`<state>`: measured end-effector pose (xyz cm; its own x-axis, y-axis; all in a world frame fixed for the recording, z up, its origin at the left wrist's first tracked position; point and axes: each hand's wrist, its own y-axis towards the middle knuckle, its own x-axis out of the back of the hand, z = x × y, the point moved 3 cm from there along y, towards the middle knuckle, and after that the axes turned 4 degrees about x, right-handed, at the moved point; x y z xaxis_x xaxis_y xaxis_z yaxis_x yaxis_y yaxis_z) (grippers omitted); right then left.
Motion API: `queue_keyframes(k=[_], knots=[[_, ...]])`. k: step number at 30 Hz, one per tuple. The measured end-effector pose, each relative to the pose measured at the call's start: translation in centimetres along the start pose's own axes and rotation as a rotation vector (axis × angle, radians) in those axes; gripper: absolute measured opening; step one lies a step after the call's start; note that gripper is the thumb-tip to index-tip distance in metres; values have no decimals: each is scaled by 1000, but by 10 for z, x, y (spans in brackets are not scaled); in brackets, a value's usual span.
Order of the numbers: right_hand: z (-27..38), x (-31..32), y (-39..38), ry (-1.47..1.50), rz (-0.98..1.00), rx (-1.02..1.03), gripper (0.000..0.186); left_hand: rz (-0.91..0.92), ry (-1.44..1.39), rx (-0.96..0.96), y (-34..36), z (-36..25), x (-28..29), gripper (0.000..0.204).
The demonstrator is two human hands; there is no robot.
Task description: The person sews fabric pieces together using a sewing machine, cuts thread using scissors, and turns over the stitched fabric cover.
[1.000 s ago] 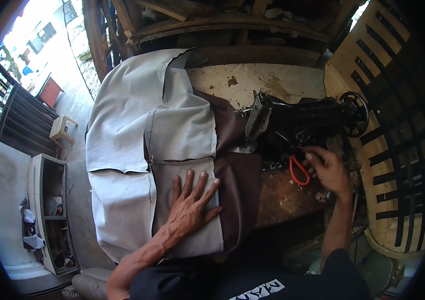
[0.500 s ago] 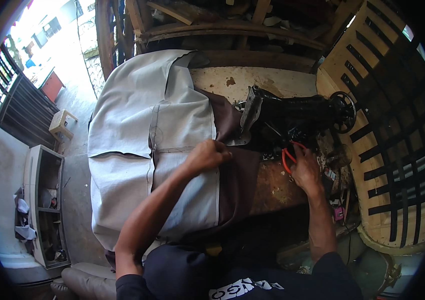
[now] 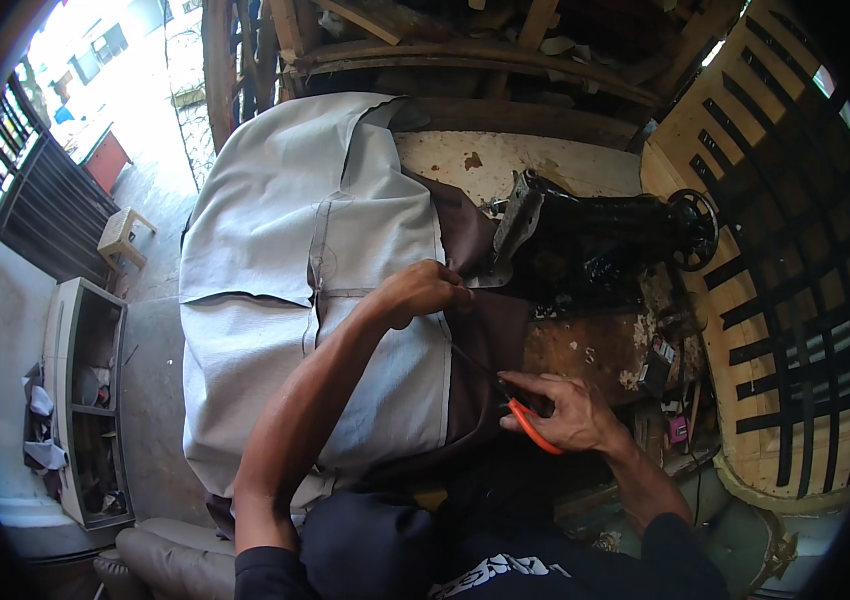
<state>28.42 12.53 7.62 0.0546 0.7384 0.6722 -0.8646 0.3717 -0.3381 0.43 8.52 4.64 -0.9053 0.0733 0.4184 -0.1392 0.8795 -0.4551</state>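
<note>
A large upholstery cover (image 3: 245,210) is spread over the worktable, its pale grey underside facing up and its seams showing. Dark brown material (image 3: 490,330) shows along its right edge. My left hand (image 3: 425,293) pinches that edge close to the head of a black sewing machine (image 3: 595,235). In my right hand (image 3: 575,412) are scissors with orange handles (image 3: 535,428), their dark blades pointing up and left over the brown material. The tips of the blades are hard to make out. My left fingers partly hide the spot they grip.
A wooden frame with black webbing (image 3: 805,300) leans at the right. Small odds and ends, including a pink item (image 3: 679,430), lie at the table's right end. Timber framing (image 3: 485,60) stands behind the table. To the left are a small stool (image 3: 125,237) and an open cabinet (image 3: 95,400).
My right hand has brought the scissors from beside the sewing machine down and left, over the brown material. My left hand still pinches the cover's edge, slightly higher in the picture.
</note>
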Motion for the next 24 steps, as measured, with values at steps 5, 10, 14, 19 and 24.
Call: queue_keyframes(k=[5,10,14,19,24], knots=[[7,-2,0,-156,-69,-4,74,15,-121,-36,3,13,-1,34],[7,-2,9,-343,-171,60,73,25,-98,-65,6,12,-1,33],[5,-6,15,-304,-174,158,70,1,-175,-33,6,10,-1,33],[1,-8,-1,-67,-282,338,68,-230,426,-355,-2,10,-28,45],[-15,-14,-18,613,-214,-21,67,-351,365,-332,-25,20,-18,27]])
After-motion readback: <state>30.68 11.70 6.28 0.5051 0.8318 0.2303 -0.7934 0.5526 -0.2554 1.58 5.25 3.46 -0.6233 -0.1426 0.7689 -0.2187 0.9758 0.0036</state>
